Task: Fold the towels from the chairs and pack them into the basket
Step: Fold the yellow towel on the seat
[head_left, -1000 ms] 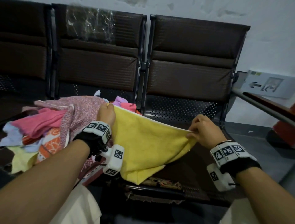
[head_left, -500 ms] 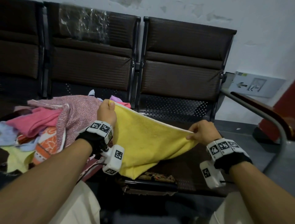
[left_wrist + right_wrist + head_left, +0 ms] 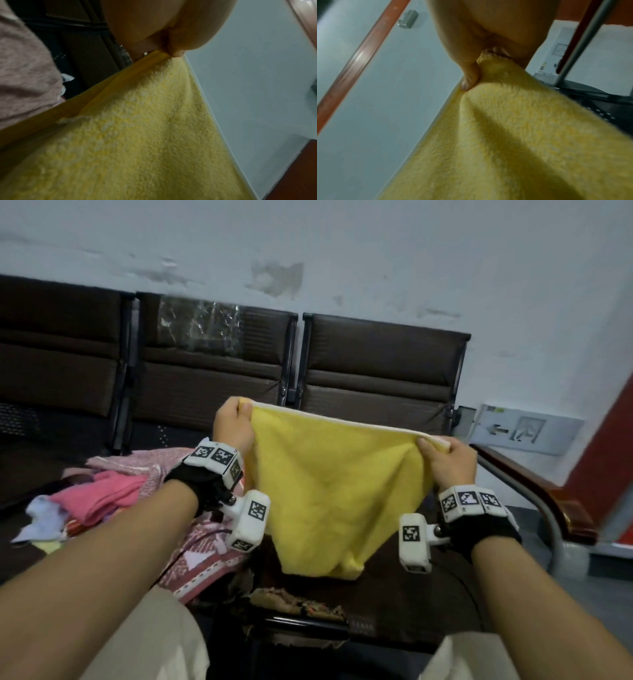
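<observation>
A yellow towel (image 3: 329,491) hangs in the air in front of the dark chairs, its top edge stretched taut. My left hand (image 3: 236,421) pinches its top left corner and my right hand (image 3: 442,453) pinches its top right corner. In the left wrist view the yellow towel (image 3: 137,135) fills the lower frame under my left hand (image 3: 169,50). The right wrist view shows my right hand (image 3: 481,65) gripping a bunched corner of the yellow towel (image 3: 522,135). A pile of pink, red-patterned and pale blue towels (image 3: 113,494) lies on the left seat. No basket is in view.
A row of dark brown chairs (image 3: 376,371) stands against a pale wall. The right seat (image 3: 394,594) lies under the hanging towel, its front edge torn. A metal and wood armrest (image 3: 548,508) curves at the right. My knees are at the bottom.
Both hands have lifted the yellow towel up off the seat and pile, so it now hangs free between them. The view has tilted upward.
</observation>
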`<state>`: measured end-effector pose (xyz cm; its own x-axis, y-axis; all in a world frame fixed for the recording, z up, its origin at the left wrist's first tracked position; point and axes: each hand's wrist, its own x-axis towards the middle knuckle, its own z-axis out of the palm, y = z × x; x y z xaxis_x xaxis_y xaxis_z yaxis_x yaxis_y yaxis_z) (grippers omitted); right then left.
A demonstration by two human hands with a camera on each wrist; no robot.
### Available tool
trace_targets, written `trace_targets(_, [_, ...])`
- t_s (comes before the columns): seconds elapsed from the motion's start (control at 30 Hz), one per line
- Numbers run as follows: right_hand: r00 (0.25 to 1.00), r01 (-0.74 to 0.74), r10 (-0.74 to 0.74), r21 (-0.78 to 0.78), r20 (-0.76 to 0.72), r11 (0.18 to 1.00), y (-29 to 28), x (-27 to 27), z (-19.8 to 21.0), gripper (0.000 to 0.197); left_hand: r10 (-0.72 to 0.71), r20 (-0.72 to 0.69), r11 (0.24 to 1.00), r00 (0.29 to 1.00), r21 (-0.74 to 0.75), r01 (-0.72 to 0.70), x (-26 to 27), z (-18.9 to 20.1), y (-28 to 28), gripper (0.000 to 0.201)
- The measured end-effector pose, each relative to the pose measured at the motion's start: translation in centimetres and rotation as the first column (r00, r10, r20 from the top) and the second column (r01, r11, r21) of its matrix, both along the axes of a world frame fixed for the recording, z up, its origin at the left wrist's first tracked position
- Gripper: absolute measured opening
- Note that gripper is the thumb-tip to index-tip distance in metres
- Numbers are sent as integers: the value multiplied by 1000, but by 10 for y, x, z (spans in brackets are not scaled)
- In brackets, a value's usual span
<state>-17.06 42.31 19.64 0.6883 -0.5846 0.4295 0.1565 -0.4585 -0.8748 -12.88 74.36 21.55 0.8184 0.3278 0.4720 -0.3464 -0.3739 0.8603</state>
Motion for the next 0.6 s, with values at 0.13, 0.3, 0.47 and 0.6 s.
trace_targets(0.13, [991,21,-4,-130,132,991,-2,-3,31,21,44,85,992,995,111,-53,1,28,12,22])
trace_targets(0.3, [998,59,-61,-102,-26,993,1,9,-1,33,77,-61,979,995,192,-64,20,-15,13,25])
trace_targets(0.47, [986,89,-86,13,-142,996,-3,36,-32,25,20,-165,984,986,176,10,53,-46,3,29])
trace_targets(0.6, [968,57,-20,142,-251,988,-1,55,-61,18,-85,-258,991,963,82,109,70,-76,-15,34])
